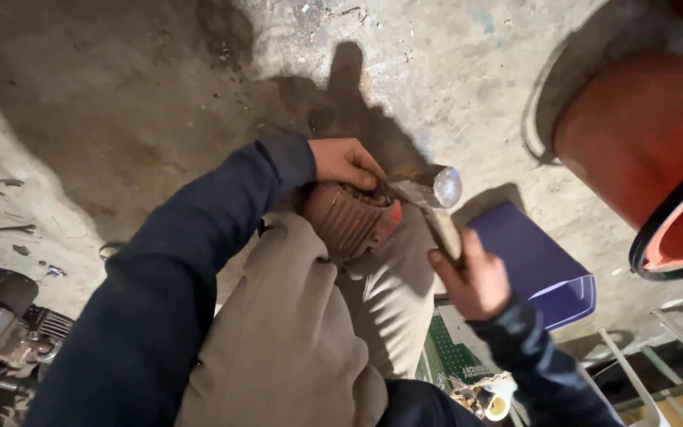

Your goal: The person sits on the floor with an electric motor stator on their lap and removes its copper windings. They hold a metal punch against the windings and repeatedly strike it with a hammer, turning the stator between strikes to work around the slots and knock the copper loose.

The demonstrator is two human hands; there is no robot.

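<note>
My left hand [345, 162] grips the top of a rusty brown ribbed motor housing [347, 220] that rests against my knees in beige trousers. My right hand [474, 278] is shut on the wooden handle of a hammer [435, 190]. The hammer's steel head is beside the housing's upper right edge, close to my left fingers. Both arms wear dark blue sleeves.
A large red bucket [634, 130] with a black rim lies tilted at the right. A blue plastic box [539, 265] sits on the concrete floor by my right hand. Greasy engine parts [1, 332] lie at the lower left. A green crate [452, 356] shows below my right arm.
</note>
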